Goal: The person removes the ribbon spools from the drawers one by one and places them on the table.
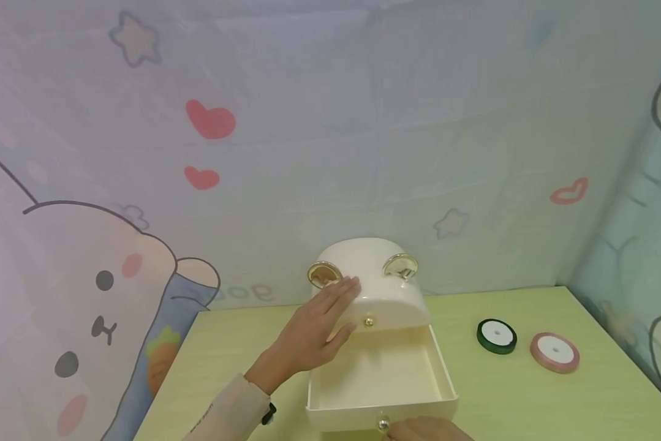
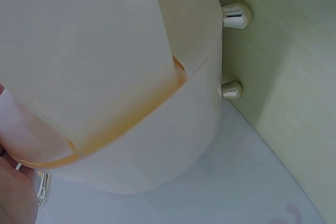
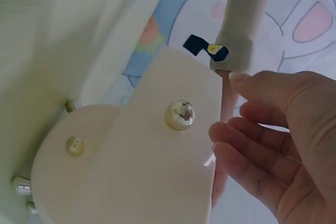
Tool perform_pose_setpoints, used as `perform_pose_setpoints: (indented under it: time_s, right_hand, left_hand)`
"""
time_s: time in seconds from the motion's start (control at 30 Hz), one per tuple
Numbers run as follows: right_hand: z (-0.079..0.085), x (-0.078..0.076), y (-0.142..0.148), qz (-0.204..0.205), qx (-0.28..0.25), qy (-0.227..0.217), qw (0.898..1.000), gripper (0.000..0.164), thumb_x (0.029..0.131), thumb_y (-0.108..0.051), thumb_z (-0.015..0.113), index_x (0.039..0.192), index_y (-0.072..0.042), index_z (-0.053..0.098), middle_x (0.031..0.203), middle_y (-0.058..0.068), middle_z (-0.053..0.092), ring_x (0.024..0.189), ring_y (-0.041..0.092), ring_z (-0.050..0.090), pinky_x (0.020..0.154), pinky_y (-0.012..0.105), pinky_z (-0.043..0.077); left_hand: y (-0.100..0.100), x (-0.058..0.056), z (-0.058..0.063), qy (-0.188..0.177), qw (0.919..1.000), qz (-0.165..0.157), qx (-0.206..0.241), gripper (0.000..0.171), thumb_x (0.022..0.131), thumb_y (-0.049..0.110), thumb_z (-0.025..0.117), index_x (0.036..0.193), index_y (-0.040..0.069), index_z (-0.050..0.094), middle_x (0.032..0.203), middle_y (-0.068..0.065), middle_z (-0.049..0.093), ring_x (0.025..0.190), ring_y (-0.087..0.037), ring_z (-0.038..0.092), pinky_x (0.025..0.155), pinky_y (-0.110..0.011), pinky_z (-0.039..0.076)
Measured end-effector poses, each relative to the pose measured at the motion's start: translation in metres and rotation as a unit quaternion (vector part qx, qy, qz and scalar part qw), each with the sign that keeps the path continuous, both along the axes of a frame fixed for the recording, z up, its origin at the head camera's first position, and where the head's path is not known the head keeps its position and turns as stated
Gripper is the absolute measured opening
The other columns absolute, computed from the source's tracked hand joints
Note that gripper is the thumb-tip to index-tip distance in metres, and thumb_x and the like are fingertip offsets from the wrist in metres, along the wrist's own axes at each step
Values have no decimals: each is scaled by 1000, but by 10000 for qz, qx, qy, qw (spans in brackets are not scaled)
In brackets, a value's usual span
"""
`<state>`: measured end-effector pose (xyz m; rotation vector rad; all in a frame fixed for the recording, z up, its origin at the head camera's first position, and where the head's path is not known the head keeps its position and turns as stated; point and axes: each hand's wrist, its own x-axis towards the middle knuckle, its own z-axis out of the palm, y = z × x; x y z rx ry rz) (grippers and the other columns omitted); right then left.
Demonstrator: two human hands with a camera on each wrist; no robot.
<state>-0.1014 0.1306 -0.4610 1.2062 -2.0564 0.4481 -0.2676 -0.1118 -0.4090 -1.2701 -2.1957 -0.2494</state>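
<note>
A cream storage box (image 1: 366,263) with a rounded body and two gold-rimmed ears stands against the back wall. Its drawer (image 1: 382,411) is pulled far out, and no contents show inside. My left hand (image 1: 313,327) rests on the top of the box, fingers straight beside the left ear (image 1: 323,274). At the drawer front is my right hand (image 1: 426,429), near the gold knob (image 1: 383,423). In the right wrist view, its loosely bent fingers (image 3: 252,166) are by the drawer's rim, apart from the knob; whether they touch the rim I cannot tell.
A green ribbon spool (image 1: 497,335) and a pink ribbon spool (image 1: 555,352) lie to the right on the light green table (image 1: 506,398). Behind hangs a cartoon-printed cloth (image 1: 308,122). Short gold feet (image 2: 236,16) carry the box.
</note>
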Motion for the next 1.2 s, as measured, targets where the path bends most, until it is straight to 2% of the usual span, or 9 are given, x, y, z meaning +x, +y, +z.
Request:
perform_pose_setpoints:
  time_s: [0.23,0.4,0.47,0.57,0.7,0.9,1.07,1.2]
  right_hand:
    - [-15,-6,-7,-220,209,312,9991,23,103,-38,65,89,-20,69,87,-12,64,75,-4,60,63,4,48]
    - [-31,-11,-11,-461,163,818,9955,32,107,-36,55,90,-15,71,88,-7,67,76,2,68,62,10,54]
    - [-34,-14,-12,-515,136,1090,9926,33,107,-32,52,89,-13,72,86,-7,66,74,3,66,60,12,54]
    - [-38,-17,-15,-641,17,1332,9890,34,107,-30,50,85,-13,70,83,-8,62,69,1,59,54,10,48]
    - [-41,-19,-17,-897,13,1268,9879,41,109,-33,44,83,-14,69,82,-8,62,64,1,54,49,8,40]
    - [-46,-17,-15,-1205,-54,1059,9870,52,113,-35,33,89,-13,74,91,-4,67,65,5,57,48,13,42]
    - [-46,-16,-15,-1239,-61,824,9888,59,114,-37,27,91,-11,75,95,-3,65,66,5,54,49,13,40]
    - [-47,-15,-17,-1285,-4,795,9885,62,114,-38,26,92,-9,77,96,-1,66,71,6,60,54,13,46]
  left_hand:
    - [1,-1,-4,-2,9999,19,104,62,109,32,54,162,4,37,167,-13,43,156,-30,42,127,-45,40]
    - [0,-1,-5,67,9999,-14,147,61,109,32,54,161,4,38,166,-13,44,156,-30,42,127,-46,40]
    - [0,-1,-5,87,9999,-35,131,62,109,32,54,161,3,38,167,-13,43,156,-30,42,127,-46,40]
    - [0,-1,-3,82,9999,-70,117,62,108,31,56,161,3,38,167,-14,43,156,-30,42,127,-46,39]
    - [1,-1,-2,49,9999,-103,128,63,107,29,59,160,3,40,166,-14,44,155,-30,43,127,-47,40]
    - [2,0,-1,-1,9998,-125,141,60,108,30,57,160,3,41,166,-13,45,155,-30,44,127,-46,40]
    - [2,-1,-2,-58,9998,-121,177,59,109,31,56,160,4,41,166,-12,45,155,-29,44,127,-45,40]
    - [0,-2,-3,-66,9997,-108,195,59,110,32,55,161,5,41,166,-12,45,155,-29,44,127,-45,40]
